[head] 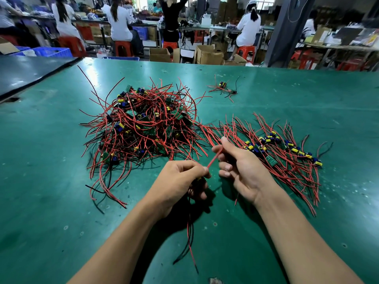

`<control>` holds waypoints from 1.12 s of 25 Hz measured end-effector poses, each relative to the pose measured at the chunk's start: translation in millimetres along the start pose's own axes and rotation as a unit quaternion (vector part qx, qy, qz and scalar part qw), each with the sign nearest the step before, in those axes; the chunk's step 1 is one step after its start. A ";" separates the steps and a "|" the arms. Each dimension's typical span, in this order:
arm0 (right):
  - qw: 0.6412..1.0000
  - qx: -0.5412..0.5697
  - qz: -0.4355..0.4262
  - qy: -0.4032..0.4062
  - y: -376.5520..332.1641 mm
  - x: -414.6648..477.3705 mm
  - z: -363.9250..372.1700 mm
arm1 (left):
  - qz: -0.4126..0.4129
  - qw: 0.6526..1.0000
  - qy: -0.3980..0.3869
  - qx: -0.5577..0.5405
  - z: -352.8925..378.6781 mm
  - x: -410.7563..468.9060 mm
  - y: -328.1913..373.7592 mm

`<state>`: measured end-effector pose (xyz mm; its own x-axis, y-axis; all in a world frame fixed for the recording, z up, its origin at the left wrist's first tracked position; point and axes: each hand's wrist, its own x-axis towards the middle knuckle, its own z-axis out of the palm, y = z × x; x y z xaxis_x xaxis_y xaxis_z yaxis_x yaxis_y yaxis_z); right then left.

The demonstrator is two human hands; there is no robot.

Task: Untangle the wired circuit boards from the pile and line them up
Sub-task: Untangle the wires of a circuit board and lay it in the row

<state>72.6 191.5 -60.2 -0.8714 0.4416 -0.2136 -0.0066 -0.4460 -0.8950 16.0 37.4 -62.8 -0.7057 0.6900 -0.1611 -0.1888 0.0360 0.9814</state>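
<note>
A tangled pile (pixel 141 128) of small green circuit boards with red and black wires lies on the green table (pixel 51 201) left of centre. To the right, a row of lined-up boards (pixel 287 148) runs diagonally, their wires fanned out. My left hand (pixel 180 181) grips one wired board, mostly hidden in the fist, with red and black wires (pixel 190 238) hanging below it. My right hand (pixel 240 167) pinches a red wire (pixel 214 158) that stretches from the left hand up between its fingers.
A small separate bunch of wired boards (pixel 223 88) lies farther back on the table. A dark mat (pixel 26 72) covers the neighbouring table at far left. Beyond the table's far edge, people sit on red stools among cardboard boxes (pixel 209 55).
</note>
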 end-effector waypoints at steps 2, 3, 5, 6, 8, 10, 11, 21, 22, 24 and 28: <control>0.997 -0.049 0.002 -0.064 6.4 -4.6 4.7 | 0.007 0.999 0.023 -0.030 0.2 1.5 -1.4; 0.994 -0.066 0.008 -0.091 10.1 -7.1 8.0 | 0.010 0.999 0.033 -0.041 0.5 2.0 -2.0; 0.992 -0.073 0.012 -0.103 15.4 -9.3 12.4 | 0.013 0.998 0.044 -0.053 0.6 2.9 -3.2; 0.994 -0.066 0.009 -0.092 16.5 -8.9 13.2 | 0.015 0.997 0.045 -0.054 0.1 3.1 -3.5; 0.997 -0.060 -0.016 -0.056 16.9 -5.6 14.1 | 0.017 0.998 0.039 -0.047 -1.3 3.8 -2.9; 0.998 -0.046 -0.049 -0.016 15.0 -1.4 12.5 | 0.018 0.999 0.024 -0.040 -2.1 3.6 -2.5; 0.997 -0.034 -0.062 0.008 12.9 1.6 10.5 | 0.019 0.999 0.017 -0.037 -2.3 3.4 -2.5; 0.970 0.227 0.090 0.012 -22.0 -1.4 -9.7 | 0.018 1.000 -0.004 -0.009 -2.8 0.7 -3.9; 0.966 0.237 0.099 0.005 -23.3 -2.4 -10.0 | 0.018 1.000 -0.005 -0.007 -2.8 0.5 -3.6; 0.966 0.239 0.100 0.005 -24.7 -3.2 -10.1 | 0.016 1.000 -0.008 -0.004 -2.1 -0.1 -2.9; 0.976 0.203 0.081 0.010 -20.4 -2.8 -9.6 | 0.006 1.000 -0.007 -0.007 -2.8 -0.2 -1.7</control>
<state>79.8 206.9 -45.1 -0.8674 0.3526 -0.3511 -0.0665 -0.7815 -0.6204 14.5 35.2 -64.8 -0.6987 0.7001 -0.1469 -0.1897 0.0166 0.9817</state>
